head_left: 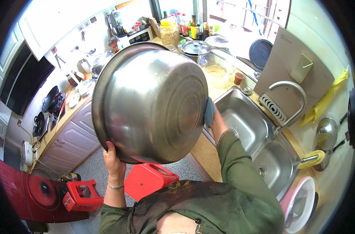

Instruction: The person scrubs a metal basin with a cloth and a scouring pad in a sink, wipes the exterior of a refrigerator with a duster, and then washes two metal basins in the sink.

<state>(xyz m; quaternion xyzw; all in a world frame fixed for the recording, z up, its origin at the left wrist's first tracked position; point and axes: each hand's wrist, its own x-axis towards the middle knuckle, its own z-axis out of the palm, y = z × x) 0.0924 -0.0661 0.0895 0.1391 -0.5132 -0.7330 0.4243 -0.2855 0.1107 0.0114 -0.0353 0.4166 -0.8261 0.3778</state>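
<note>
A large stainless steel basin [142, 102] is held up on its side in front of me, its ringed base [180, 108] facing right. My left hand [113, 159] grips the rim at the lower left, thumb on the outer side and fingers hidden behind it. At the right edge of the base, my right hand [218, 120] presses a grey-blue cloth [209, 112] against the metal. The fingers of that hand are mostly hidden by the cloth and basin. The basin's inside is out of sight.
A double-bowl steel sink [241, 117] with a curved faucet [303, 96] lies to the right. Behind the basin, a clear glass jar [217, 58], a yellow-lidded jar [169, 32] and several bottles stand on the counter. Red plastic stools [145, 181] are below. A pink-white basket [300, 201] sits lower right.
</note>
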